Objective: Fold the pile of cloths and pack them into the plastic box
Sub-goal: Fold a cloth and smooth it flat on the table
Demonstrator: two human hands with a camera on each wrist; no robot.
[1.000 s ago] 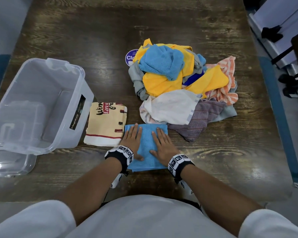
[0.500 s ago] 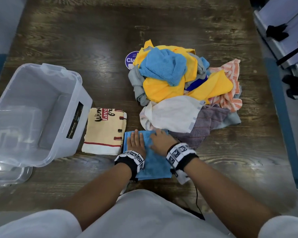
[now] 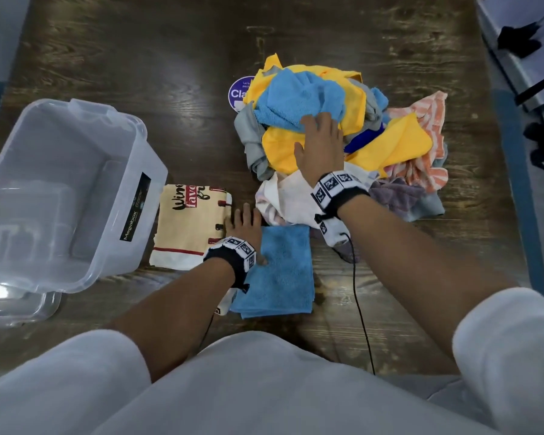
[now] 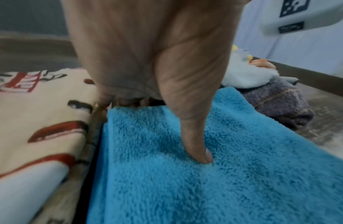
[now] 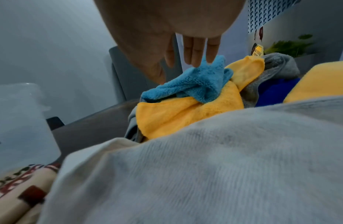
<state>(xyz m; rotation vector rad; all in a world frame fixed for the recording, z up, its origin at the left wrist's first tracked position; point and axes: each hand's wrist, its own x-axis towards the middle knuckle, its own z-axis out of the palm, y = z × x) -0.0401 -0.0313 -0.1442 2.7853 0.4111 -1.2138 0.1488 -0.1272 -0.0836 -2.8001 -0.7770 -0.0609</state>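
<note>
A folded blue cloth (image 3: pixel 280 271) lies on the table in front of me, beside a folded cream printed cloth (image 3: pixel 186 224). My left hand (image 3: pixel 244 224) rests flat on the blue cloth's far left corner, thumb (image 4: pixel 197 148) pressing into the pile. Over the heap of loose cloths (image 3: pixel 343 146) my right hand (image 3: pixel 321 136) hovers with straight fingers (image 5: pixel 195 50), their tips at a crumpled light-blue cloth (image 5: pixel 195 84) lying on a yellow one (image 5: pixel 185 115). A clear plastic box (image 3: pixel 132 171) stands empty at the left.
The box's clear lid (image 3: pixel 16 306) lies under its near corner. A round purple sticker (image 3: pixel 239 92) shows at the heap's far left. A white cloth (image 3: pixel 289 196) and a purple-grey one (image 3: pixel 396 196) lie at the heap's near side. A cable (image 3: pixel 358 302) trails from my right wrist.
My right hand left the folded blue cloth and reached forward over the heap to the crumpled light-blue cloth. The left hand slid to the folded cloth's far left corner.
</note>
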